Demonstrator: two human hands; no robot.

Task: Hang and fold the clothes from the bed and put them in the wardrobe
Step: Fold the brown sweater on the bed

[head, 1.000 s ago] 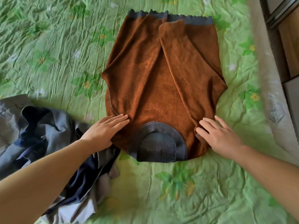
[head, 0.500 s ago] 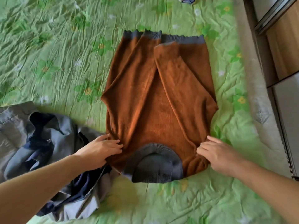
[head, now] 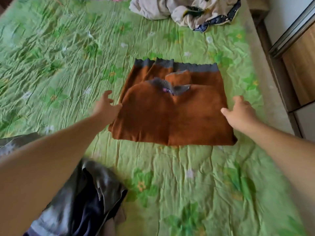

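Note:
A brown sweater (head: 170, 116) with grey ribbed trim lies folded in half on the green floral bedspread (head: 170, 176), its collar turned up onto the body near the grey hem. My left hand (head: 106, 106) hovers at the sweater's left edge, fingers loosely spread and holding nothing. At the right edge my right hand (head: 240, 111) is spread too, thumb near the fabric, gripping nothing. The frame is blurred by motion.
A grey and navy garment (head: 81, 201) lies crumpled under my left forearm at the lower left. A heap of pale clothes (head: 184, 11) sits at the far end of the bed. The wardrobe (head: 300, 65) with its sliding door stands along the right.
Both hands gripped the sweater's near shoulders, carried the collar end away from me over the body, and let go. The sweater now lies folded in half; the view has pulled back.

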